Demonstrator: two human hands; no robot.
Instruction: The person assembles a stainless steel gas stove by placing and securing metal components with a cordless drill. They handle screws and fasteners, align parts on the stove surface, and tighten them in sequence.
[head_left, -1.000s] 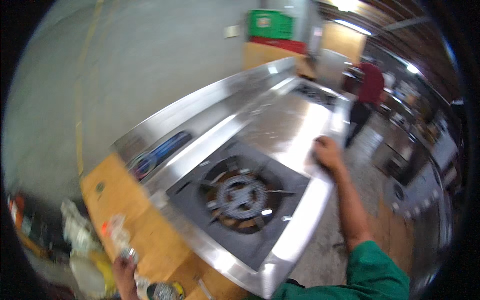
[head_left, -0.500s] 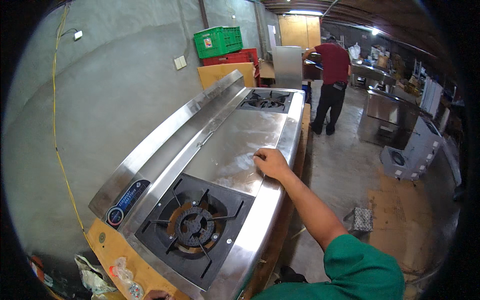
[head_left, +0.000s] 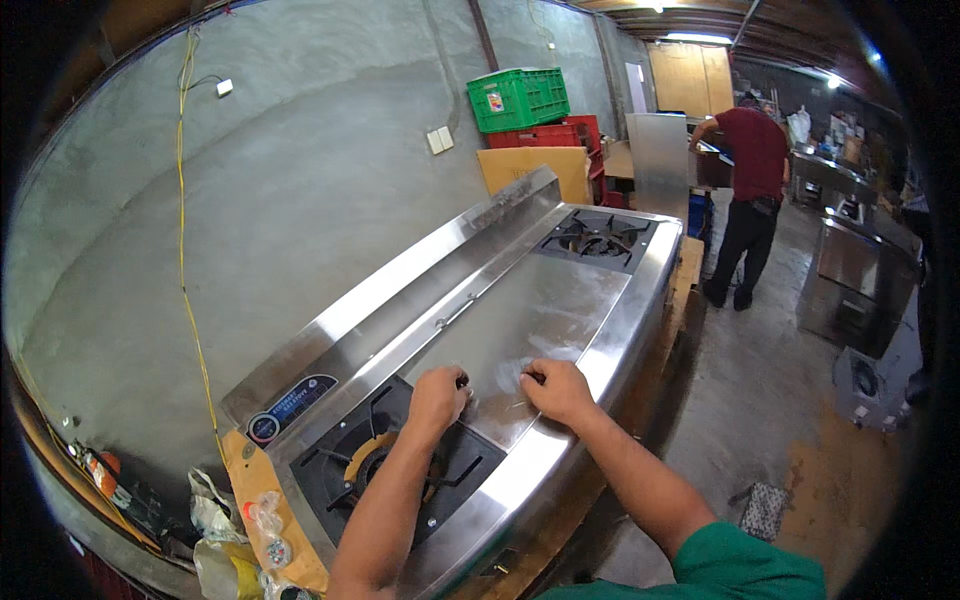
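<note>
A stainless steel gas stove [head_left: 620, 365] stretches away from me, with a cast-iron burner at each end and a flat steel panel [head_left: 500, 320] between them. My left hand [head_left: 440, 398] is over the panel's near end, just beyond the near burner [head_left: 370, 470], with my forearm crossing above that burner. Its fingers are pinched together; a small dark spot shows at the tips, too small to name. My right hand [head_left: 560, 390] is curled closed at the panel's right edge, facing the left. Whatever it may hold is hidden. Whitish smears mark the panel near it.
The far burner [head_left: 595, 238] lies beyond the panel. Behind the stove rise a raised steel back [head_left: 400, 280] and a grey wall. Green [head_left: 520, 100] and red crates are stacked past its far end. A co-worker [head_left: 750, 190] stands bent at another unit. A plastic bottle [head_left: 265, 515] lies near left.
My left hand has come up from the lower edge to the near end of the panel. The right hand remains by the panel's right edge. The whole view has shifted leftward.
</note>
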